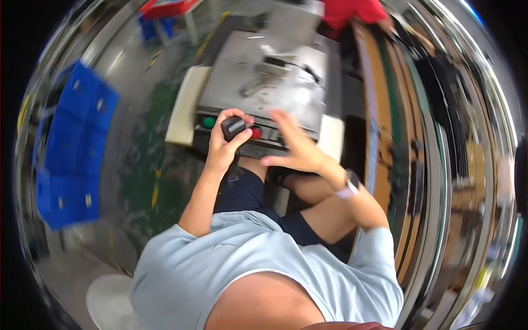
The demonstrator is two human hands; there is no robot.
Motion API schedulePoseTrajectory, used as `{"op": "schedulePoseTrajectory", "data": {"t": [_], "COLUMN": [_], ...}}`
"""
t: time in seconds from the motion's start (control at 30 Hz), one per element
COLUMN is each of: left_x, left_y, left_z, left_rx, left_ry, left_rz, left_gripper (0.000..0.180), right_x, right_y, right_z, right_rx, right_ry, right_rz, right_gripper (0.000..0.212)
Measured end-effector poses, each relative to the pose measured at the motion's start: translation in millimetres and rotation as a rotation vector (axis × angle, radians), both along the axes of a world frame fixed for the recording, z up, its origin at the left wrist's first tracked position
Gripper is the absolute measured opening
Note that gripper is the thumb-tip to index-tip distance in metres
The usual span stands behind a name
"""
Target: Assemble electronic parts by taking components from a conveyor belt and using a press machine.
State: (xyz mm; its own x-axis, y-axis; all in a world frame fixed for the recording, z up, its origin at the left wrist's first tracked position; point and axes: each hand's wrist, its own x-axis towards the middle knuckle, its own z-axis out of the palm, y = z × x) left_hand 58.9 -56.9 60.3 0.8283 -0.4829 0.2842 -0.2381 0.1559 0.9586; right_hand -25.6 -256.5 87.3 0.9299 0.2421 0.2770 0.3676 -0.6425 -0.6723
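Pale blue shirt [242, 247] fills the near side, with dark shorts [242, 192] and bent legs just beyond it. Past the knees stands a counter [300, 99] with a metal top, smudged and marked, and a cream panel [187, 104] at its left side. A green button [208, 122] and a red button [255, 133] sit on its near face. Farther back on the metal lie a small block [275, 63] and a dark cable [308, 71], both blurred. To the left, blue bins [77, 143] stand beside a worn floor [143, 165], partly green, and a white seat [110, 302] shows at the near left. Long strips [399, 137] run from near to far on the right, and a person in red [352, 11] is at the far side. The left grip [223, 147] is closed around a black cylinder [233, 127], fingers and thumb wrapped about it, in front of the counter's near edge, between the two buttons as seen from above. The right grip [300, 148] is wide, its fingers spread and blurred, holding nothing, apart from the cylinder and just to its right; a watch [352, 180] circles that wrist.
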Motion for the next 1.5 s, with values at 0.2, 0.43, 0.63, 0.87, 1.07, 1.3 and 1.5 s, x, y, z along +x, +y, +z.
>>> {"op": "schedulePoseTrajectory", "data": {"t": [0.2,0.43,0.63,0.87,1.07,1.3,1.5], "left_x": [-30.9,-57.8,-64.1,-31.2,69.0,200.8,224.4], "left_y": [-40.2,-6.9,7.4,-25.1,-17.6,-122.1,-118.2], "left_z": [52.7,-32.0,-54.4,-12.2,2.6,-32.7,-8.1], "left_rx": [-0.052,0.417,0.5,0.391,0.209,0.038,0.222], "left_ry": [-0.012,0.079,0.277,0.192,0.073,-0.327,-0.301], "left_rz": [-0.319,-0.666,-0.737,-0.717,-0.239,-0.03,-0.243], "left_gripper": [0.057,0.044,0.036,0.033,0.019,0.05,0.063], "right_x": [-64.4,-333.8,-436.9,-357.7,-345.1,-260.7,-88.1], "right_y": [-45.3,-313.3,-327.2,-276.0,-177.2,-137.3,-138.9], "right_z": [73.8,119.3,57.1,-2.3,146.9,208.2,128.4], "right_rx": [0.57,-0.569,-1.015,-0.467,-0.865,-0.033,0.168], "right_ry": [0.313,0.182,0.265,0.442,-0.312,-0.542,-0.151], "right_rz": [-0.268,-1.64,-1.88,-1.545,-1.479,-1.037,-0.734], "right_gripper": [0.025,0.039,0.058,0.075,0.06,0.053,0.043]}}
